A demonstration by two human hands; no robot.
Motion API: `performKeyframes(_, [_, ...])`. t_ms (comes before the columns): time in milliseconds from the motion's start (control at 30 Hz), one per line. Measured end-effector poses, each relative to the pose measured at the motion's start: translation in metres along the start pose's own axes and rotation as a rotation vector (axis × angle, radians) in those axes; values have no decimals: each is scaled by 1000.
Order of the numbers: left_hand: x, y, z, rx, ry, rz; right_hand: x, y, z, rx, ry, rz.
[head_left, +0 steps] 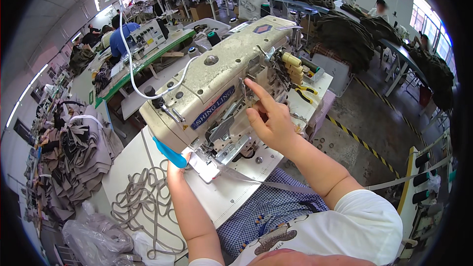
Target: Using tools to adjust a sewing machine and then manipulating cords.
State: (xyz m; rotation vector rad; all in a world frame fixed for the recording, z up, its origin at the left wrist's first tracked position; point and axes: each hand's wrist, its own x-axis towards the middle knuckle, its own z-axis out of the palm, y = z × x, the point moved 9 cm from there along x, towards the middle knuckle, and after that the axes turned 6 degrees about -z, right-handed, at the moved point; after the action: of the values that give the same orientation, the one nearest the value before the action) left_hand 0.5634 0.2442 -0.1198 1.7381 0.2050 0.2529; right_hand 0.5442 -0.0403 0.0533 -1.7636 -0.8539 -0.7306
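Observation:
A cream industrial sewing machine (197, 71) with a blue name plate fills the middle. My right hand (272, 124) is at its front face, index finger stretched up to the small metal thread-guide parts (244, 86); thumb and index finger stand apart, the other fingers curl. My left hand (183, 161) reaches behind the machine head, beside a bright blue curved piece (169, 152); its fingers are mostly hidden. A lamp lights the needle area there. A grey fabric strip (283, 185) runs from the needle area over my lap, passing under my right arm.
Tangled narrow grey strip (143, 202) lies on the white machine table (221, 204), left of my left forearm. Clear plastic bags (93, 231) sit nearby. Stacked grey cloth pieces (74, 152) stand at left. Yellow-handled pliers (304, 93) lie at the machine's right. Co-workers sit farther back.

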Motion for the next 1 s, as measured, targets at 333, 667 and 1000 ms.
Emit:
performKeyframes(333, [-2,-1,-2,28,17,-39,-2,4,-1,45,-12,48])
performKeyframes(667, [5,-16,-7,21,18,-36,-3,8,-2,103,35,57])
performKeyframes(1000, [0,-6,-4,-4,26,-31,-6,14,-2,115,10,108])
